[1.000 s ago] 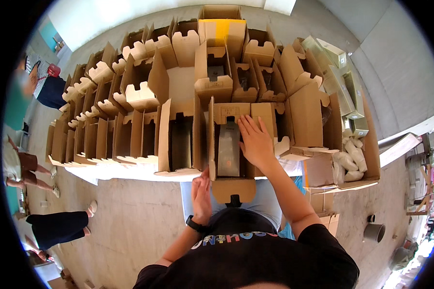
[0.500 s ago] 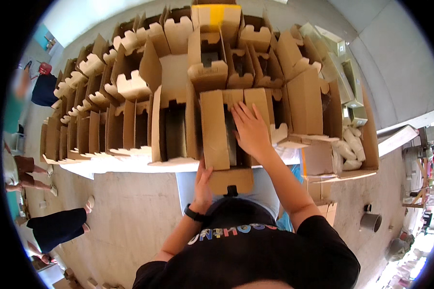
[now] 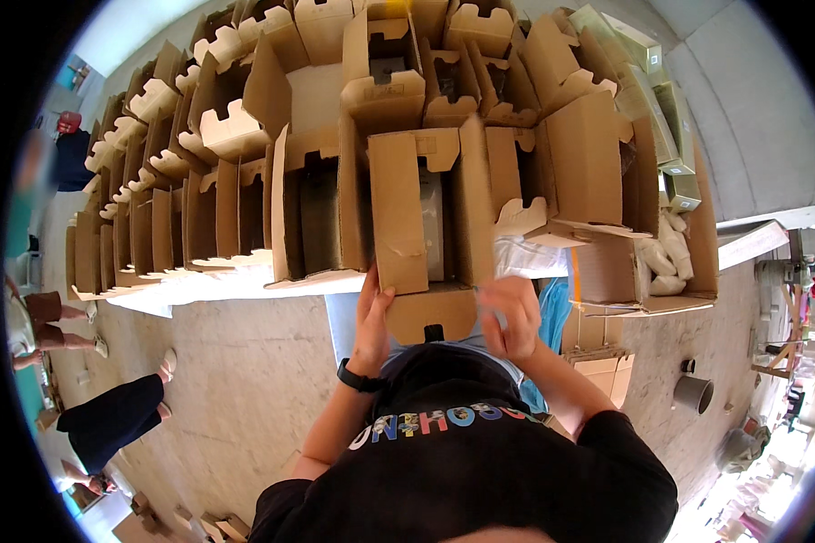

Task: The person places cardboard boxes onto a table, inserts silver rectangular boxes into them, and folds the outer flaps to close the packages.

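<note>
A brown cardboard box (image 3: pixel 398 213) stands at the table's front edge, right before me. Its left top flap lies inward over the opening, the right flap (image 3: pixel 475 208) stands up, and the front flap (image 3: pixel 431 317) hangs toward me. Through the gap a grey, shiny item (image 3: pixel 434 222) shows inside; its kind is unclear. My left hand (image 3: pixel 371 321) grips the box's lower left front corner, thumb on the front and fingers hidden along the side. My right hand (image 3: pixel 513 317) is by the right front corner with fingers curled and slightly blurred; nothing shows in them.
Rows of open cardboard boxes (image 3: pixel 235 127) crowd the table behind and to both sides. At right, a larger carton (image 3: pixel 598 281) holds white wrapped pieces (image 3: pixel 666 258) beside pale green boxes (image 3: pixel 670 118). A grey bucket (image 3: pixel 694 395) stands on the floor. Other people are at the left.
My right hand has left the box's top and come down to its right front corner. The right flap now stands upright. My left hand keeps its grip; the view has shifted slightly.
</note>
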